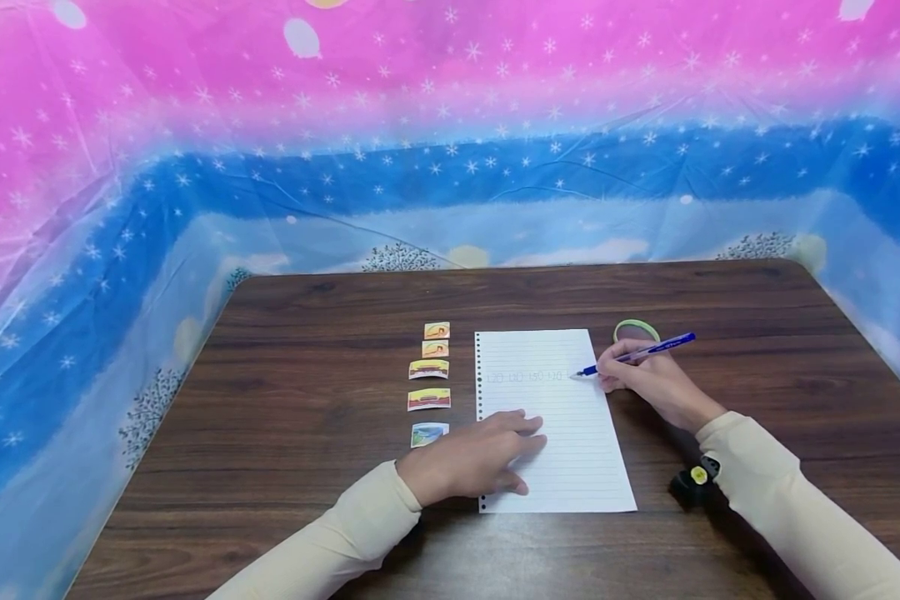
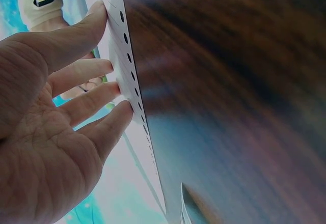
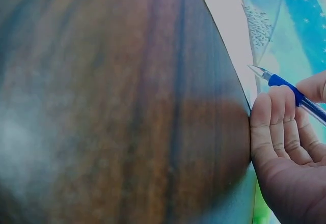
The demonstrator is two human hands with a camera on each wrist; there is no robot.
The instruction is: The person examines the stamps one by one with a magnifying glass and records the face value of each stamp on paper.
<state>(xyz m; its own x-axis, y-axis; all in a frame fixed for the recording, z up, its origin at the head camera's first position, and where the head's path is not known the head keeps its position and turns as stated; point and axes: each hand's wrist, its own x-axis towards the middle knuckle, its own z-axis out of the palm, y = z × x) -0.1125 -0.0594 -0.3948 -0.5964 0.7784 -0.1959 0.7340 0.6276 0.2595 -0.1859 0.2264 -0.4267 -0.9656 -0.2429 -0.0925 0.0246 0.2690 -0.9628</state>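
Note:
A blue pen [image 1: 633,355] is pinched in my right hand [image 1: 656,385], its tip at the end of a row of handwritten numbers. That row runs across the upper part of a lined sheet of paper [image 1: 555,458] with punched holes down its left edge. My left hand [image 1: 487,454] rests on the sheet's left side with its fingers spread. In the left wrist view the left fingertips [image 2: 125,113] touch the paper beside the holes. The right wrist view shows the pen's blue grip [image 3: 285,89] between thumb and fingers, the other fingers curled beneath.
Left of the sheet, several small picture stamps [image 1: 429,400] lie in a column; the lowest is partly behind the left hand. A green ring-shaped object [image 1: 636,327] sits beyond the right hand, partly hidden by it. The wooden table [image 1: 307,375] ends at a patterned cloth backdrop [image 1: 420,167].

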